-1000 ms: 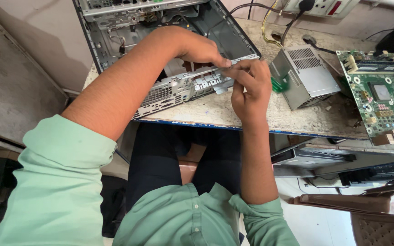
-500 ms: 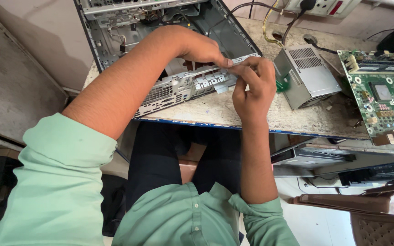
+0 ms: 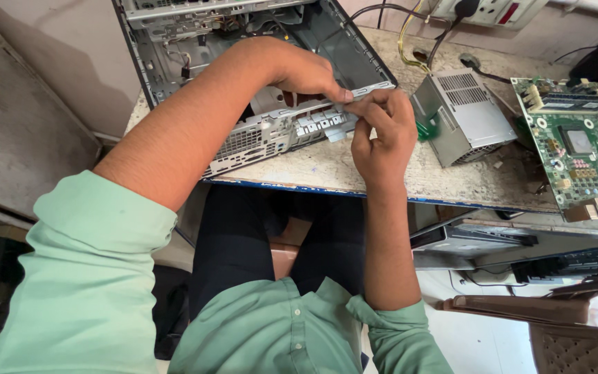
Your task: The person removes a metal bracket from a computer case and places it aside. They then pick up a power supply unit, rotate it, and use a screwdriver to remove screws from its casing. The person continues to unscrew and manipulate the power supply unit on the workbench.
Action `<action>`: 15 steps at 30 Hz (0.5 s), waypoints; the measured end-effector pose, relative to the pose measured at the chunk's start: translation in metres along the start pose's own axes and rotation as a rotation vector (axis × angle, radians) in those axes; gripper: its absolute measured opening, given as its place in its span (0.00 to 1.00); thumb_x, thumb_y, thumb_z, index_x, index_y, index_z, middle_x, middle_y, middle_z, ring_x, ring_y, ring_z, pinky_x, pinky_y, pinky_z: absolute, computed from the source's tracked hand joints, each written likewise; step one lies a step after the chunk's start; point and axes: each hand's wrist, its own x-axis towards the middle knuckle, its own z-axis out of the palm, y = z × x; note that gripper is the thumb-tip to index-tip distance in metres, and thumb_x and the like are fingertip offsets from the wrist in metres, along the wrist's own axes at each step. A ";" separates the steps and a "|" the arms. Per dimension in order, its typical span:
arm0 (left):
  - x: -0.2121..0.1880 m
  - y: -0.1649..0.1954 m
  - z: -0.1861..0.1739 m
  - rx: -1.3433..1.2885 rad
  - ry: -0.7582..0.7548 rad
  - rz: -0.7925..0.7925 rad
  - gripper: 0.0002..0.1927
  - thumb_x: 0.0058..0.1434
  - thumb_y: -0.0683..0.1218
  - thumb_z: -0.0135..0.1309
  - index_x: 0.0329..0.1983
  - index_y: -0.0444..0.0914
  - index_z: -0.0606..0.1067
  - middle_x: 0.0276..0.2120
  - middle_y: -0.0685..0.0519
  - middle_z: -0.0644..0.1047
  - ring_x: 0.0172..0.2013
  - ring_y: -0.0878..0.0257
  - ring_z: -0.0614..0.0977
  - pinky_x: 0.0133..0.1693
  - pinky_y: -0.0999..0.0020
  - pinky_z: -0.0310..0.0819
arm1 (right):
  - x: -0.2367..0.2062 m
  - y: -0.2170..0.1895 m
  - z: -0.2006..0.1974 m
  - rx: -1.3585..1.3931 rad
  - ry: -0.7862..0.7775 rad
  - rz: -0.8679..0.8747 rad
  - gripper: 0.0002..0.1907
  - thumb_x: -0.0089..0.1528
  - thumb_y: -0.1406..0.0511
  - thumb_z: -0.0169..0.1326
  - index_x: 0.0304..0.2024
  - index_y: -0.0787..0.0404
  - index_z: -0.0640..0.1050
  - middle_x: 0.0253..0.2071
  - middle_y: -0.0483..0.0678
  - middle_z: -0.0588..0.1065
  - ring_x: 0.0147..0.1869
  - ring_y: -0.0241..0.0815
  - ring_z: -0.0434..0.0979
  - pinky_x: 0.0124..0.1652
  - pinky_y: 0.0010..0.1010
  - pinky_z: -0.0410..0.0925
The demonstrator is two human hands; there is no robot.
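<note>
On the workbench point(image 3: 382, 173), both hands' fingers point(image 3: 340, 93) pinch the metal plate point(image 3: 323, 123).

An open computer case point(image 3: 257, 76) lies on the bench point(image 3: 382, 173). The left hand point(image 3: 299, 69) reaches over the case's rear panel, fingertips pressed on a thin metal plate point(image 3: 327, 123) at the panel's near edge. The right hand point(image 3: 382, 131) pinches the same plate from the case's right. A grey power supply point(image 3: 465, 114) sits just right of the case, a green motherboard point(image 3: 576, 138) farther right.
</note>
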 end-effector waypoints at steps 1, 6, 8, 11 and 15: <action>0.000 0.000 0.000 -0.009 0.003 0.007 0.40 0.58 0.73 0.49 0.60 0.40 0.76 0.54 0.45 0.80 0.43 0.50 0.85 0.55 0.38 0.69 | 0.000 0.000 0.000 0.005 -0.006 0.000 0.16 0.52 0.82 0.55 0.37 0.63 0.82 0.39 0.49 0.74 0.43 0.46 0.76 0.42 0.34 0.68; 0.001 0.000 -0.001 -0.005 0.034 0.027 0.34 0.59 0.70 0.52 0.51 0.39 0.80 0.45 0.48 0.82 0.41 0.53 0.84 0.48 0.44 0.72 | 0.001 0.001 -0.001 0.016 -0.010 -0.013 0.15 0.53 0.82 0.56 0.38 0.63 0.82 0.39 0.49 0.74 0.43 0.46 0.76 0.41 0.34 0.68; 0.002 -0.001 -0.002 -0.015 0.047 0.085 0.32 0.60 0.69 0.53 0.43 0.36 0.82 0.38 0.48 0.83 0.38 0.56 0.84 0.44 0.54 0.78 | 0.001 0.001 0.000 0.023 -0.010 -0.009 0.15 0.53 0.82 0.56 0.38 0.63 0.82 0.39 0.49 0.74 0.42 0.46 0.76 0.41 0.34 0.68; 0.003 -0.003 -0.003 0.023 0.060 0.091 0.31 0.62 0.67 0.54 0.35 0.33 0.81 0.30 0.48 0.79 0.33 0.56 0.81 0.37 0.53 0.74 | 0.001 0.000 0.000 0.026 0.005 -0.021 0.15 0.54 0.82 0.56 0.38 0.63 0.81 0.39 0.50 0.73 0.43 0.47 0.76 0.41 0.34 0.68; 0.004 -0.003 -0.002 0.011 0.077 0.137 0.29 0.62 0.66 0.53 0.34 0.34 0.82 0.29 0.49 0.80 0.31 0.57 0.81 0.37 0.54 0.76 | 0.001 0.000 0.001 0.030 -0.001 -0.004 0.15 0.53 0.82 0.55 0.38 0.64 0.81 0.39 0.50 0.74 0.43 0.47 0.76 0.41 0.34 0.67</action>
